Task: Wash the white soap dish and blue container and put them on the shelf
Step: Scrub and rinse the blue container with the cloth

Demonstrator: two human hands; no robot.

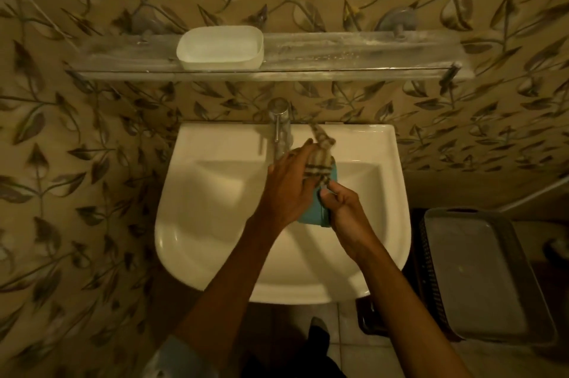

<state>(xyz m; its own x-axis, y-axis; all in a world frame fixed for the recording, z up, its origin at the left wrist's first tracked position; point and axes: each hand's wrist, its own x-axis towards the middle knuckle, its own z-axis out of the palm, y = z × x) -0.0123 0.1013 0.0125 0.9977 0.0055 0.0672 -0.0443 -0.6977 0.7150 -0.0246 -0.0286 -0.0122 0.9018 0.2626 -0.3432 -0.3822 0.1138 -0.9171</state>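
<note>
sink (191, 223) | left grip (288, 190) clamps cloth (318, 162) | right grip (341, 208) clamps blue container (311, 216)

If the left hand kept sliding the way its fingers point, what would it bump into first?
The left hand points up and to the right, and its fingers already press the striped cloth against the blue container. Past those, it would probably meet the sink back rim, right of the tap; depth is unclear.

Blue container (311, 216) (mostly behind hands)
</note>
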